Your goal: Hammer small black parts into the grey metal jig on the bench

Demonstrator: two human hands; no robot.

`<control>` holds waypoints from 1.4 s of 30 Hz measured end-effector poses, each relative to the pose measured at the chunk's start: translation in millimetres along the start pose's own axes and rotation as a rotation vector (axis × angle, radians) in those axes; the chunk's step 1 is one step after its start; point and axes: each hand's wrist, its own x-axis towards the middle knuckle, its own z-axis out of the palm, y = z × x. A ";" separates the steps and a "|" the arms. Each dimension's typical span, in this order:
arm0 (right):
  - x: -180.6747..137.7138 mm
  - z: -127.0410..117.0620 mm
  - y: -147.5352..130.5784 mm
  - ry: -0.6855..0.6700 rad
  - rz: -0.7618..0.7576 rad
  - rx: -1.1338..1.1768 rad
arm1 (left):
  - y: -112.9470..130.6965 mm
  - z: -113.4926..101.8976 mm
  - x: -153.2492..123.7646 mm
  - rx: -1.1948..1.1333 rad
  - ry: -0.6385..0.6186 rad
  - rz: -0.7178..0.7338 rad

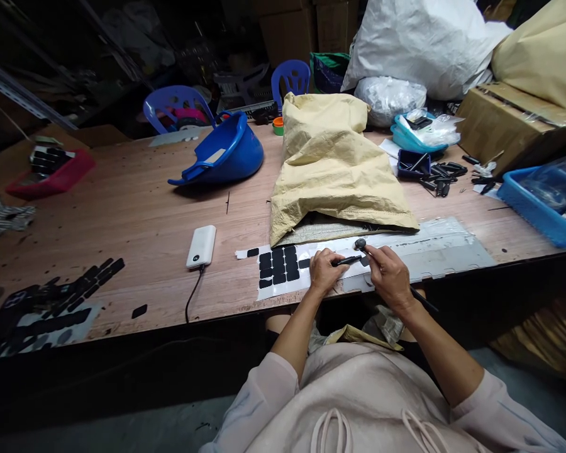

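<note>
My left hand [326, 270] is closed around a slim black pointed piece [348, 260], which lies level just above the table's front edge. Fingers wrapped, my right hand [390, 277] grips a hammer-like tool [360, 244] with a rounded dark head; its black handle runs back beneath my wrist. The tool's head is above and slightly right of the slim piece, apart from it. Under my hands is a white backing sheet [290, 290] bearing rows of black rounded stickers [278, 264]. A small dark patch [365, 261] shows between my hands.
A yellow woven sack [339, 170] lies just beyond the sheet. Leftward are a white power bank [201, 246] with a cable, and a tilted blue basin [240, 151]. Black slim pieces [441, 176] are heaped at right, near a blue basket [538, 214] and a cardboard box [514, 126].
</note>
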 end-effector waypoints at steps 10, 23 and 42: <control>-1.9 1.1 15.6 -0.006 0.017 -0.044 | 0.3 -0.4 -2.6 0.069 -0.002 0.040; 25.1 -15.9 120.7 0.090 0.146 -0.344 | -0.9 -2.0 -4.4 0.113 -0.017 0.045; 14.1 -17.1 113.4 -0.010 -0.074 -0.270 | -18.8 5.5 -114.4 0.043 -0.245 0.467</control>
